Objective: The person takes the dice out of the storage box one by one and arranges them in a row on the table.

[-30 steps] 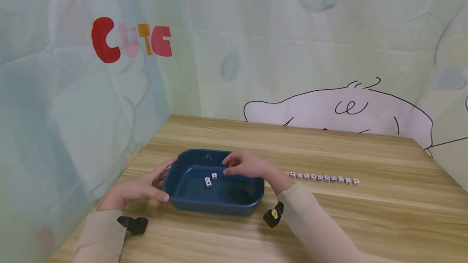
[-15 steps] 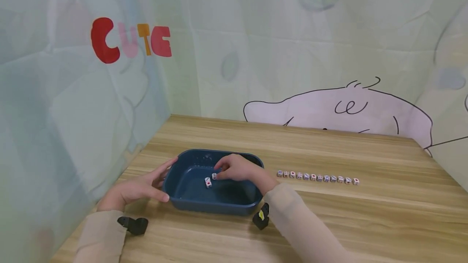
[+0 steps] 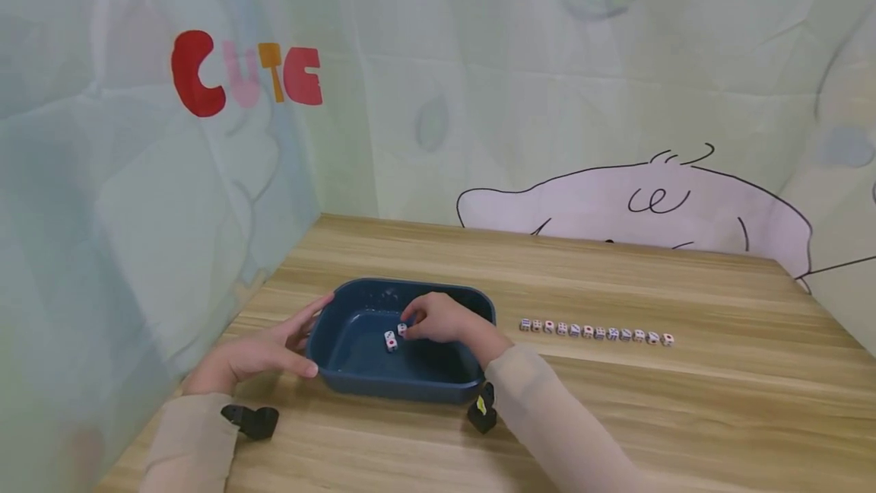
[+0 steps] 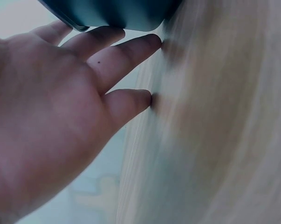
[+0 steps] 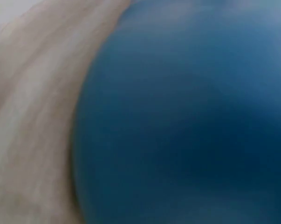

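Observation:
A dark blue plastic basin [image 3: 404, 394] stands on the wooden table. My left hand [image 3: 267, 352] rests against its left side with fingers spread, the thumb near the front rim; in the left wrist view, that hand's fingers [image 4: 126, 53] reach out straight beside the basin wall. My right hand [image 3: 438, 318] reaches inside the basin, its thumb and index finger pinching a white die [image 3: 401, 330] close over the floor. Just left of it, two more dice [image 3: 390, 341] lie touching. The basin wall [image 5: 187, 116] fills most of the right wrist view, blurred, and the right hand is out of sight there.
To the right of the basin, a straight row of several dice [image 3: 600, 333] lies on the table [image 3: 616, 417]. A printed cloth backdrop [image 3: 411, 135] rises behind the table and along its left side. Each wrist carries a small black camera [image 3: 253, 422].
My right hand has moved left and down to the single die and now pinches it. The row's left end, hidden by my arm earlier, shows now. My left hand stays put.

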`<control>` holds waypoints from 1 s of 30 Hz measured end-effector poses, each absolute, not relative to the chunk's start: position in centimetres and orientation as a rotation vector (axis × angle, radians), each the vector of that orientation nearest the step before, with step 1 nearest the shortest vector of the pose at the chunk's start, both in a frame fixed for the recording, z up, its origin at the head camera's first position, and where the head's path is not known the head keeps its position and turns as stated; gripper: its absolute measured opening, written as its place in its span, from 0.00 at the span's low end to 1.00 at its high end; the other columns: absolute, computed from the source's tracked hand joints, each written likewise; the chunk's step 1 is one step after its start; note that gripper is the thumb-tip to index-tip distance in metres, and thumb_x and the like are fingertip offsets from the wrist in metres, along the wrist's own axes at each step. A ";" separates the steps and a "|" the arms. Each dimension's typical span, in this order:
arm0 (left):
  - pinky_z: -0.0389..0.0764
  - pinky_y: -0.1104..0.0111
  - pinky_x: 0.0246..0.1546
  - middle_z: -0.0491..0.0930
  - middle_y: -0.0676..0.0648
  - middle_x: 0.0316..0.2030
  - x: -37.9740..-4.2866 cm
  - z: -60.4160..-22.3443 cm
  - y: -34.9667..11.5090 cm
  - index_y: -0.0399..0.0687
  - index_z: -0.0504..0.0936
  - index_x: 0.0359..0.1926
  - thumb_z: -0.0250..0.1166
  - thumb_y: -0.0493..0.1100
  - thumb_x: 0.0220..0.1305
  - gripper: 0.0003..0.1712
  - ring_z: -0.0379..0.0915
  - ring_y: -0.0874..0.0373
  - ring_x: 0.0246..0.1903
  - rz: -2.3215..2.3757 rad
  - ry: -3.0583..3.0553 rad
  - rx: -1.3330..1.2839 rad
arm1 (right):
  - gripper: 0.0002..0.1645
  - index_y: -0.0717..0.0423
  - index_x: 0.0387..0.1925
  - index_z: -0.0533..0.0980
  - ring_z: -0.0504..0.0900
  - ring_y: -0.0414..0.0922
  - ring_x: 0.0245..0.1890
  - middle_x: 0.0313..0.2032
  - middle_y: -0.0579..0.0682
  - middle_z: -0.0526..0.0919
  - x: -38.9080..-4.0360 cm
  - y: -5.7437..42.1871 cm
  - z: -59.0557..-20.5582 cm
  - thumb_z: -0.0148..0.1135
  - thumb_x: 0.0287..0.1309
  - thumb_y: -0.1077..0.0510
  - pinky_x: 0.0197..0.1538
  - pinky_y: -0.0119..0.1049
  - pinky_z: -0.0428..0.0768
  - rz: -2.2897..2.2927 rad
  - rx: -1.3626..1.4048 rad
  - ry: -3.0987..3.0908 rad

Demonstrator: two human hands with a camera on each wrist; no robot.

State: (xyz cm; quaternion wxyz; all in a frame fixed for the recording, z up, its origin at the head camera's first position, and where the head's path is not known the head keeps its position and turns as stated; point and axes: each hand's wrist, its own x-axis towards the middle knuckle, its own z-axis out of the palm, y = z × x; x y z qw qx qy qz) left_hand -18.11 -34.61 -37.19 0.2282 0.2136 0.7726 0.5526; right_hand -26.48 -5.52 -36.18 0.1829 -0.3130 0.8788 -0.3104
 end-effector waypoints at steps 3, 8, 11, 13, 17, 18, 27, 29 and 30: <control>0.68 0.70 0.54 0.40 0.24 0.71 -18.1 -37.1 -34.6 0.47 0.24 0.74 0.68 0.38 0.56 0.65 0.50 0.31 0.65 1.516 2.130 0.589 | 0.15 0.58 0.46 0.81 0.74 0.40 0.26 0.28 0.46 0.81 -26.5 -5.6 -36.4 0.66 0.58 0.58 0.32 0.30 0.72 -0.871 -0.871 2.493; 0.68 0.69 0.54 0.41 0.24 0.71 -18.3 -37.0 -34.7 0.49 0.25 0.75 0.68 0.37 0.56 0.65 0.50 0.31 0.65 1.511 2.146 0.599 | 0.15 0.58 0.46 0.81 0.76 0.40 0.29 0.32 0.48 0.83 -26.8 -5.7 -36.6 0.67 0.57 0.58 0.36 0.32 0.75 -0.893 -0.827 2.508; 0.67 0.70 0.54 0.40 0.24 0.71 -18.3 -36.8 -34.7 0.48 0.26 0.75 0.69 0.37 0.56 0.65 0.50 0.31 0.65 1.516 2.151 0.600 | 0.15 0.58 0.45 0.81 0.77 0.41 0.30 0.32 0.49 0.83 -27.1 -5.8 -36.5 0.68 0.56 0.58 0.37 0.34 0.76 -0.919 -0.809 2.503; 0.67 0.71 0.54 0.40 0.24 0.71 -18.3 -36.6 -34.7 0.47 0.25 0.75 0.69 0.37 0.56 0.65 0.50 0.31 0.65 1.517 2.151 0.601 | 0.15 0.59 0.45 0.81 0.78 0.41 0.29 0.31 0.49 0.83 -27.2 -5.9 -36.5 0.68 0.56 0.58 0.36 0.34 0.77 -0.920 -0.803 2.495; 0.67 0.72 0.54 0.40 0.23 0.71 -18.4 -36.6 -34.7 0.46 0.25 0.74 0.68 0.37 0.56 0.65 0.51 0.31 0.65 1.514 2.145 0.606 | 0.16 0.59 0.46 0.81 0.77 0.40 0.27 0.29 0.47 0.82 -27.5 -5.9 -36.8 0.68 0.56 0.58 0.34 0.33 0.76 -0.903 -0.807 2.488; 0.67 0.72 0.53 0.40 0.23 0.71 -18.4 -36.6 -34.7 0.46 0.25 0.74 0.68 0.37 0.56 0.65 0.51 0.31 0.65 1.514 2.143 0.606 | 0.16 0.59 0.46 0.81 0.77 0.40 0.28 0.29 0.47 0.82 -27.5 -5.9 -36.8 0.68 0.55 0.57 0.34 0.33 0.76 -0.903 -0.799 2.485; 0.67 0.72 0.53 0.41 0.24 0.71 -18.3 -37.0 -34.7 0.49 0.25 0.75 0.68 0.36 0.57 0.64 0.51 0.32 0.65 1.507 2.144 0.592 | 0.13 0.56 0.43 0.83 0.74 0.39 0.29 0.29 0.46 0.80 -27.1 -6.2 -37.2 0.69 0.55 0.58 0.33 0.30 0.71 -0.884 -0.772 2.509; 0.67 0.72 0.53 0.41 0.23 0.71 -18.3 -37.1 -34.7 0.49 0.25 0.75 0.68 0.36 0.57 0.64 0.51 0.32 0.65 1.512 2.139 0.599 | 0.10 0.56 0.40 0.83 0.73 0.39 0.27 0.27 0.45 0.79 -27.0 -6.2 -37.2 0.69 0.55 0.58 0.32 0.30 0.70 -0.877 -0.769 2.517; 0.67 0.72 0.53 0.41 0.23 0.71 -18.3 -37.1 -34.6 0.49 0.25 0.75 0.68 0.36 0.57 0.64 0.52 0.32 0.65 1.513 2.138 0.599 | 0.09 0.55 0.38 0.83 0.73 0.40 0.27 0.27 0.45 0.79 -27.0 -6.2 -37.3 0.69 0.55 0.58 0.32 0.30 0.69 -0.872 -0.767 2.520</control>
